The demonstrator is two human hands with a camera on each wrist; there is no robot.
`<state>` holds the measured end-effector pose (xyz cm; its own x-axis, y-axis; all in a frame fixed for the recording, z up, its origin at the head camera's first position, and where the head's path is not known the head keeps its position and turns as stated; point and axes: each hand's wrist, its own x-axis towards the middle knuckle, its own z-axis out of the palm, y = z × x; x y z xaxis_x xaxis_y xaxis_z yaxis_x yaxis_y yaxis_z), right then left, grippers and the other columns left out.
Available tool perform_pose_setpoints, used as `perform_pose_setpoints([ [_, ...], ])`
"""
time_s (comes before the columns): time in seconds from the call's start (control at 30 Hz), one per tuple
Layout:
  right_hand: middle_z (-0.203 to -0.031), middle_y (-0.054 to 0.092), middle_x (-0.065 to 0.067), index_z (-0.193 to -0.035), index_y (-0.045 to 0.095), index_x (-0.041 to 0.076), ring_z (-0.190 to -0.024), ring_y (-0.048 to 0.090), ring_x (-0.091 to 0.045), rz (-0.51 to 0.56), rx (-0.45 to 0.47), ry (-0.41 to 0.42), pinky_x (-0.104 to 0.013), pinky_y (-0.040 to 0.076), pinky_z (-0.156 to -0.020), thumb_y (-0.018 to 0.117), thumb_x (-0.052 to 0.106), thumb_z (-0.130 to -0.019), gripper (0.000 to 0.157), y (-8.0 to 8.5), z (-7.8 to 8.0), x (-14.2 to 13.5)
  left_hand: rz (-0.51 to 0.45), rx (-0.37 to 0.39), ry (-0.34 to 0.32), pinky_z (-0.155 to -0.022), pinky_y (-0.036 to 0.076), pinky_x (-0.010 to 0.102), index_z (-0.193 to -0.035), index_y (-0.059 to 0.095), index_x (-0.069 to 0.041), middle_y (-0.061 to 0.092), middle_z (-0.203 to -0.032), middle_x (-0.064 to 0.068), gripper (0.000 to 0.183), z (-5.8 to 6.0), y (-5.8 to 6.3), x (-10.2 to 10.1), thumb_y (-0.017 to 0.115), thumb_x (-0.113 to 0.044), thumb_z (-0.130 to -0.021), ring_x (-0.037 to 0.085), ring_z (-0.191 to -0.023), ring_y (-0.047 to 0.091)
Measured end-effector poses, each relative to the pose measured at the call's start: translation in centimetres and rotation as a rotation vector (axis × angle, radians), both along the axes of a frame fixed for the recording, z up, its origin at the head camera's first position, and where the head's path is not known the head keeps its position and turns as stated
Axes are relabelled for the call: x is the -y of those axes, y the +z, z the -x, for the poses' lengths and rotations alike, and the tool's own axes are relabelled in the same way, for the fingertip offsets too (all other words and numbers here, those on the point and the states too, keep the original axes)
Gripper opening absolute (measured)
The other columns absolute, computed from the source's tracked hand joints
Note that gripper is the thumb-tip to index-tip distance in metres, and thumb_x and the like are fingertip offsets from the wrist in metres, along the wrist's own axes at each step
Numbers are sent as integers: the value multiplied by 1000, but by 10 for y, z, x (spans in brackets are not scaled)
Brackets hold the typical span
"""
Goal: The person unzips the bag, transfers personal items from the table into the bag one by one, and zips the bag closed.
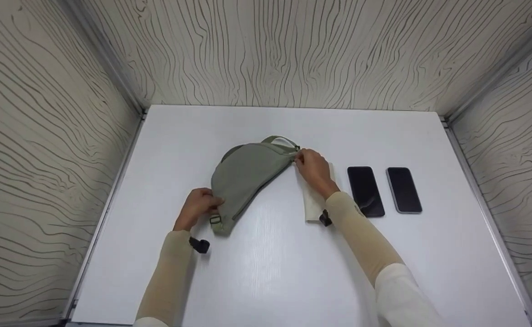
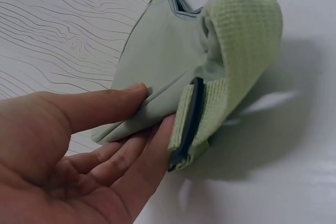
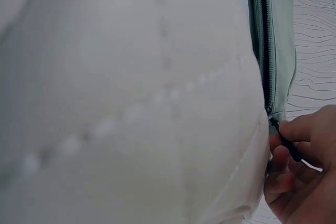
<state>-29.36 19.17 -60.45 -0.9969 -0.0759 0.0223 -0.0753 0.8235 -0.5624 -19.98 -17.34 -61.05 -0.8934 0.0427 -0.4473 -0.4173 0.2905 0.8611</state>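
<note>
A sage-green waist bag [image 1: 252, 175] lies slantwise on the white table, its strap [image 1: 281, 138] looping behind the upper end. My left hand [image 1: 197, 206] pinches the bag's lower left edge. In the left wrist view the thumb [image 2: 118, 103] lies on top and the fingers curl underneath, beside a strap buckle [image 2: 191, 116]. At the upper right end, my right hand [image 1: 313, 168] pinches a black zipper pull [image 3: 286, 140] between thumb and fingers. The zipper [image 3: 265, 40] runs away from it with a dark gap between its teeth.
A folded cream cloth item [image 1: 313, 206] lies beneath the right forearm and fills much of the right wrist view, with stitched lines. To its right are two dark-screened phones, one [image 1: 365, 190] beside the sleeve and another [image 1: 404, 190] farther right. Patterned walls [image 1: 270, 54] enclose the table.
</note>
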Motion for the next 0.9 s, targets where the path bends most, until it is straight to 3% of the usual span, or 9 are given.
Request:
perform_pose_setpoints([
  [0.37,-107,70,-13,-113,74,4,-98,70,-30,-15,-54,22,-47,58,-85,64,17,-106,18,-2,-3,0,128,-54,29,-77,62,31,-122,66,5,71,-103,14,34,0,4,-3,74,-15,-96,19,-81,73],
  [0.63,-107,69,-12,-114,74,5,-97,69,-29,-18,-37,18,-47,57,-85,64,18,-105,18,-3,-6,-1,266,-134,54,-83,56,33,-125,60,2,67,-119,20,38,0,9,-5,72,-16,-94,27,-102,66],
  [0.9,-106,69,-11,-113,74,5,-96,69,-28,-12,-46,21,-47,58,-85,64,18,-105,19,-1,-9,0,255,-160,50,-74,51,28,-116,62,-2,64,-108,12,26,0,19,-8,69,-13,-94,22,-93,61],
])
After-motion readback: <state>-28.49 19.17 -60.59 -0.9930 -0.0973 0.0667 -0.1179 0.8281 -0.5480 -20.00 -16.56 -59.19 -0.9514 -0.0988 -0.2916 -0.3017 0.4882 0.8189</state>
